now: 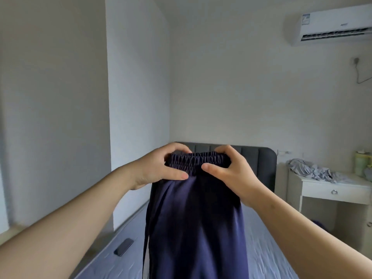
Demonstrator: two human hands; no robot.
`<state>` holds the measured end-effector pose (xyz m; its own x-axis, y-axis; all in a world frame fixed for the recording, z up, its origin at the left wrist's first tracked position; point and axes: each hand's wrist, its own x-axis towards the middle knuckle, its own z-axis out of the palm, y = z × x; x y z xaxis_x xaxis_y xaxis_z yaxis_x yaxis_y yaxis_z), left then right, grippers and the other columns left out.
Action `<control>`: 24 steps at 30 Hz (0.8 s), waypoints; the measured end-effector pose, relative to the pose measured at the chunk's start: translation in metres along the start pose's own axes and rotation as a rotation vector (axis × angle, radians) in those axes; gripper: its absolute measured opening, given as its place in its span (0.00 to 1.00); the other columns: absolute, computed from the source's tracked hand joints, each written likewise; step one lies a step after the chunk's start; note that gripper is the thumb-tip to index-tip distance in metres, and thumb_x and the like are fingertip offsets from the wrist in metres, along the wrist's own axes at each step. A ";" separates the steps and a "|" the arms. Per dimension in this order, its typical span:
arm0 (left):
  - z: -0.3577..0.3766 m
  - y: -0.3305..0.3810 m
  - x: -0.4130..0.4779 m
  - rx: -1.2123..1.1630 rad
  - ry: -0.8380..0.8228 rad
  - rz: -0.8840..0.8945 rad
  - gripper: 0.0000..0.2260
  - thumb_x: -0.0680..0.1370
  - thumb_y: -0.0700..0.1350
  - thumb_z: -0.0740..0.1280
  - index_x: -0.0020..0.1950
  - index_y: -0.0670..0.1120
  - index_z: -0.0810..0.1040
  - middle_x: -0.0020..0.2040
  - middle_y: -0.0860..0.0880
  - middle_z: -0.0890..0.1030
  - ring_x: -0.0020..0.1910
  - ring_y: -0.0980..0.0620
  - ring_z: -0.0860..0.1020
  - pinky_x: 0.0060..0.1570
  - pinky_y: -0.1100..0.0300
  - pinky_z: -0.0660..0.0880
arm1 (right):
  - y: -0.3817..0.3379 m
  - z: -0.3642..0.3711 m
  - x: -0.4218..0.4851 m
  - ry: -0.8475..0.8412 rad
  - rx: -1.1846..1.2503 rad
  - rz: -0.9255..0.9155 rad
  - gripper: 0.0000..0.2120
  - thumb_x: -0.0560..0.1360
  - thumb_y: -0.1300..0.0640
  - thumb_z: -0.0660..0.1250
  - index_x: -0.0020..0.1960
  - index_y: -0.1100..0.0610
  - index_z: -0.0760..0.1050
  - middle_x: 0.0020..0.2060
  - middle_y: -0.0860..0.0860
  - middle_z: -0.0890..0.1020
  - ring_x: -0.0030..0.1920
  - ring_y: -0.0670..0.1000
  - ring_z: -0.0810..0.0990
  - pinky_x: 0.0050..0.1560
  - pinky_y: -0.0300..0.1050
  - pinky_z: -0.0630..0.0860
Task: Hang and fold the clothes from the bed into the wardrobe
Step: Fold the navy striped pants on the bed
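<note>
Hanging straight down at the centre of the view, a pair of navy trousers (193, 228) in smooth, faintly glossy fabric is held up above the bed (267, 254) by both hands, its long vertical folds running out of view at 6 o'clock. The left hand (159, 170) grips the 9 o'clock end of the waistband (198, 161), a tightly puckered elastic band with close ribbed gathers, thumb flat on the near face and fingers (179, 147) curled over the top edge. The right hand (231, 174) pinches the 3 o'clock end the same way, thumb in front, knuckles bent over the rim. Beneath the trousers the bed's grey-blue cover shows a wavy quilted texture. A slim dark rectangular phone (123, 247) lies flat on it at 8 o'clock. Beyond the hands stands a dark grey padded headboard (259, 158) with vertical channels and a rounded corner. At 3 o'clock a white bench (332, 190) with a drawer and a ring pull carries a crumpled pale grey cloth (314, 170) and a pale green bottle (361, 163). High at 2 o'clock, a white boxy air conditioner (334, 25) hangs on the plain matte wall.
</note>
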<state>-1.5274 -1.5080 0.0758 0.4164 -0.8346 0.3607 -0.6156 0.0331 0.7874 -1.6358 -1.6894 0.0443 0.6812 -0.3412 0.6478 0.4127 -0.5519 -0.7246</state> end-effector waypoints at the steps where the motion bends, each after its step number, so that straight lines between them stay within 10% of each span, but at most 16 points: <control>1: -0.004 0.000 -0.005 0.044 -0.008 -0.043 0.17 0.71 0.35 0.72 0.52 0.54 0.76 0.42 0.56 0.79 0.39 0.61 0.78 0.43 0.71 0.75 | -0.001 0.005 -0.002 -0.015 -0.030 0.031 0.12 0.65 0.46 0.75 0.40 0.44 0.73 0.30 0.38 0.78 0.31 0.38 0.77 0.33 0.33 0.75; 4: -0.016 -0.001 -0.021 0.101 -0.046 -0.162 0.11 0.72 0.35 0.71 0.48 0.50 0.76 0.40 0.51 0.77 0.35 0.60 0.77 0.36 0.71 0.74 | -0.008 0.017 -0.006 -0.090 -0.084 0.130 0.17 0.65 0.43 0.73 0.35 0.52 0.70 0.25 0.42 0.74 0.27 0.41 0.73 0.31 0.37 0.72; 10: -0.061 -0.023 -0.042 -0.143 -0.087 -0.293 0.22 0.69 0.32 0.71 0.54 0.56 0.75 0.39 0.51 0.82 0.40 0.53 0.81 0.42 0.62 0.78 | -0.017 0.035 -0.002 -0.512 0.346 0.443 0.20 0.62 0.57 0.74 0.54 0.52 0.76 0.45 0.46 0.85 0.47 0.48 0.84 0.43 0.41 0.80; 14: -0.078 -0.065 -0.037 0.076 -0.328 -0.562 0.19 0.68 0.32 0.72 0.56 0.46 0.77 0.50 0.47 0.83 0.50 0.51 0.82 0.45 0.62 0.79 | 0.008 0.068 0.007 -0.717 0.136 0.673 0.13 0.68 0.65 0.72 0.52 0.61 0.79 0.50 0.54 0.84 0.51 0.52 0.83 0.48 0.42 0.80; 20: -0.089 -0.165 0.010 0.915 -0.182 -0.601 0.12 0.71 0.46 0.72 0.52 0.46 0.74 0.55 0.46 0.78 0.54 0.47 0.76 0.47 0.56 0.74 | 0.085 0.153 0.043 -0.413 -0.690 0.574 0.06 0.70 0.58 0.70 0.47 0.59 0.77 0.44 0.53 0.79 0.47 0.53 0.79 0.48 0.44 0.74; 24: -0.121 -0.210 0.056 0.645 0.197 -0.478 0.07 0.75 0.43 0.64 0.51 0.49 0.70 0.49 0.47 0.77 0.42 0.46 0.77 0.33 0.61 0.70 | 0.112 0.189 0.093 -0.029 -0.583 0.597 0.05 0.76 0.59 0.64 0.41 0.54 0.71 0.42 0.53 0.78 0.41 0.58 0.80 0.37 0.45 0.78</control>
<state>-1.2942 -1.4952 -0.0086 0.8034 -0.5649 0.1882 -0.5806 -0.6732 0.4579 -1.4120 -1.6391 -0.0211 0.7048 -0.6859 0.1812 -0.3964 -0.5926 -0.7012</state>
